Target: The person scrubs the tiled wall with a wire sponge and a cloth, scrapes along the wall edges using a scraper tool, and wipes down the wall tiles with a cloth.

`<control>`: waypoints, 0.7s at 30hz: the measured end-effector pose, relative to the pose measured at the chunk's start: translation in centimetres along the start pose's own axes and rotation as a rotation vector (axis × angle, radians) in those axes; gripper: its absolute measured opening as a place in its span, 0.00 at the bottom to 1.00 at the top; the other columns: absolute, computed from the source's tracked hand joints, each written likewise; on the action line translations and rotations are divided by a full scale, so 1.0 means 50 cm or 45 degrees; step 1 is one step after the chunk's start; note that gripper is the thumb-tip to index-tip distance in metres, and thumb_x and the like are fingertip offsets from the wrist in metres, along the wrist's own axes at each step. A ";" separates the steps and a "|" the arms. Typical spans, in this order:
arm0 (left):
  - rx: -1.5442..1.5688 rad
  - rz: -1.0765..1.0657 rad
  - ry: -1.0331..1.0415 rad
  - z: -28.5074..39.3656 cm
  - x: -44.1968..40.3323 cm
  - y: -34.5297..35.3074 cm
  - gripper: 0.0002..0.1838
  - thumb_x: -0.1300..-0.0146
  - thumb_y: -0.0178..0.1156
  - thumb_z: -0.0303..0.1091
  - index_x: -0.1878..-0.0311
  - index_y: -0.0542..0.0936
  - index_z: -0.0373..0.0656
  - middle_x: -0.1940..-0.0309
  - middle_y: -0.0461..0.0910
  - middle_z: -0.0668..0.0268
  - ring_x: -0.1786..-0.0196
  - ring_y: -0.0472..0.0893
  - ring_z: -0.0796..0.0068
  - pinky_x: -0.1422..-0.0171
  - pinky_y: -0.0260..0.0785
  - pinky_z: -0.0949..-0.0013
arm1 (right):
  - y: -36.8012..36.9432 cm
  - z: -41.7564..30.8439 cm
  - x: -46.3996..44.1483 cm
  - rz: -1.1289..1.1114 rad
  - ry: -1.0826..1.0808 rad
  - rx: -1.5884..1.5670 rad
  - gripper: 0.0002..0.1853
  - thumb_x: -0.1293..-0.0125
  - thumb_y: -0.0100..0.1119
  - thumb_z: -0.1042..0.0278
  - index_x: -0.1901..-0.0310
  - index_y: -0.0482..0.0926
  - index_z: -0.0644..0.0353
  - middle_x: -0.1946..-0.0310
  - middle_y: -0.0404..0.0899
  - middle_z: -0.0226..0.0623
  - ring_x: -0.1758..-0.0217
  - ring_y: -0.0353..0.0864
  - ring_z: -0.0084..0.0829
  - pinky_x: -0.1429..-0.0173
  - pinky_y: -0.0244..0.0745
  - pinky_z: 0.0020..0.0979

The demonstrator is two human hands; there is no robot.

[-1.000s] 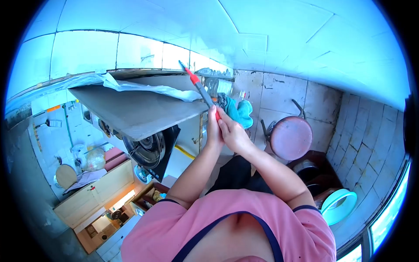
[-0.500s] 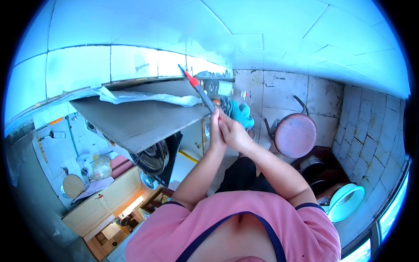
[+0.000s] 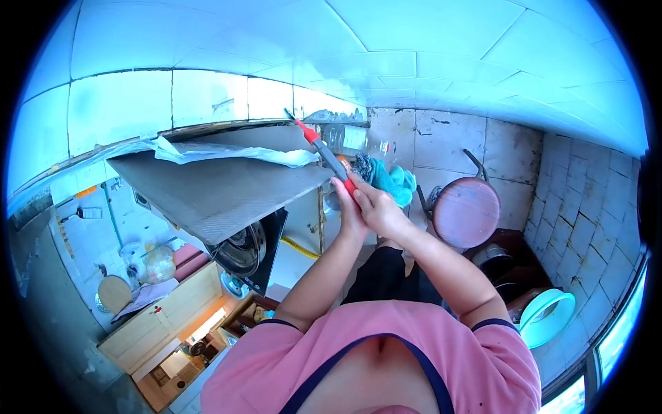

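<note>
A long red-and-grey handled tool (image 3: 329,157) with a thin dark tip slants up and left from my hands. Its tip is at the lower edge of the wall tiles, just above the range hood; whether it touches them I cannot tell. My left hand (image 3: 351,210) is closed around the lower handle. Pressed against it, my right hand (image 3: 383,212) grips the same handle with its fingers curled over the red end. Beyond my hands hang or lie teal gloves (image 3: 392,183), beside a clear plastic bottle (image 3: 348,138).
The metal range hood (image 3: 227,190) juts out at left, with a crumpled plastic sheet (image 3: 207,152) along its back. Below it sits a black gas stove (image 3: 252,245). A round wooden-topped stool (image 3: 467,214) stands at right, near a mint-green basin (image 3: 548,319) and pots.
Both hands have shifted slightly right and down along with the tool. Its tip is a little lower and further right, and the red lower end of the handle now shows.
</note>
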State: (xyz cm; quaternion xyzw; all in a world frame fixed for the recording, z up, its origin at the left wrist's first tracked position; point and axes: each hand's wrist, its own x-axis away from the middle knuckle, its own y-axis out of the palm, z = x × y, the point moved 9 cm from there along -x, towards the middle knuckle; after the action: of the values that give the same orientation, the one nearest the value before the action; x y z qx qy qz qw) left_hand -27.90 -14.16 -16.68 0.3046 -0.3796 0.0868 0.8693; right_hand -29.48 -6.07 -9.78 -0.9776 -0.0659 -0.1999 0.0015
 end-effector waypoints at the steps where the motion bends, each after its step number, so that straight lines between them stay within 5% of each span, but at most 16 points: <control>1: 0.003 0.005 -0.006 -0.001 0.002 -0.001 0.24 0.32 0.39 0.58 0.44 0.68 0.50 0.56 0.71 0.67 0.51 0.72 0.74 0.49 0.65 0.69 | -0.009 -0.015 0.006 0.020 0.012 0.013 0.22 0.30 0.44 0.65 0.36 0.66 0.54 0.52 0.75 0.60 0.48 0.75 0.56 0.44 0.71 0.43; 6: 0.045 0.036 -0.021 0.011 0.005 -0.004 0.25 0.33 0.41 0.62 0.51 0.72 0.52 0.64 0.74 0.69 0.58 0.75 0.75 0.55 0.68 0.68 | 0.010 -0.011 -0.013 0.114 -0.112 0.077 0.22 0.30 0.44 0.65 0.35 0.65 0.55 0.59 0.78 0.60 0.52 0.76 0.58 0.48 0.73 0.45; 10: 0.195 -0.015 -0.041 0.025 0.000 0.017 0.35 0.36 0.37 0.69 0.40 0.69 0.51 0.52 0.73 0.68 0.47 0.74 0.70 0.43 0.67 0.64 | 0.025 -0.004 -0.044 0.033 -0.030 0.122 0.23 0.31 0.44 0.65 0.34 0.63 0.55 0.59 0.78 0.60 0.53 0.77 0.58 0.48 0.72 0.44; 14: 0.201 -0.148 -0.023 -0.046 -0.052 -0.072 0.32 0.33 0.37 0.65 0.38 0.66 0.53 0.54 0.73 0.68 0.48 0.74 0.71 0.45 0.67 0.64 | 0.015 -0.006 -0.038 0.046 -0.081 0.004 0.24 0.31 0.45 0.66 0.34 0.63 0.55 0.61 0.78 0.61 0.54 0.77 0.58 0.49 0.72 0.45; 16: 0.151 -0.129 -0.024 -0.031 -0.036 -0.034 0.31 0.33 0.37 0.64 0.37 0.66 0.53 0.54 0.73 0.68 0.48 0.74 0.72 0.45 0.67 0.64 | 0.015 -0.042 -0.011 0.169 -0.406 0.245 0.23 0.31 0.45 0.66 0.34 0.64 0.55 0.62 0.78 0.61 0.56 0.78 0.58 0.51 0.72 0.46; 17: 0.151 -0.126 -0.026 -0.030 -0.034 -0.027 0.31 0.32 0.37 0.63 0.37 0.66 0.53 0.54 0.73 0.68 0.48 0.74 0.72 0.45 0.67 0.64 | 0.022 -0.005 -0.037 0.049 -0.128 0.084 0.22 0.31 0.45 0.68 0.36 0.66 0.60 0.52 0.75 0.61 0.48 0.77 0.54 0.45 0.71 0.39; 20: 0.131 -0.124 -0.016 -0.036 -0.044 -0.018 0.29 0.32 0.37 0.61 0.37 0.65 0.52 0.54 0.73 0.68 0.48 0.74 0.72 0.45 0.67 0.64 | 0.004 -0.035 -0.083 0.073 0.030 0.033 0.23 0.32 0.44 0.69 0.36 0.65 0.60 0.53 0.75 0.62 0.48 0.75 0.57 0.45 0.71 0.39; 21: 0.118 -0.127 -0.018 -0.033 -0.045 -0.015 0.29 0.31 0.37 0.61 0.37 0.65 0.52 0.54 0.73 0.68 0.48 0.74 0.72 0.45 0.67 0.64 | 0.014 -0.029 -0.069 0.095 -0.142 0.079 0.24 0.33 0.45 0.67 0.35 0.63 0.57 0.65 0.75 0.67 0.59 0.77 0.60 0.52 0.72 0.50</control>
State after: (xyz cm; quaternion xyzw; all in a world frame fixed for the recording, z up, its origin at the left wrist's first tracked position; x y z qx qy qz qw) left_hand -28.20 -13.60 -19.50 0.3638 -0.3655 0.0586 0.8548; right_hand -33.10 -7.25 -9.78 -0.9885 -0.0356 -0.1428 0.0355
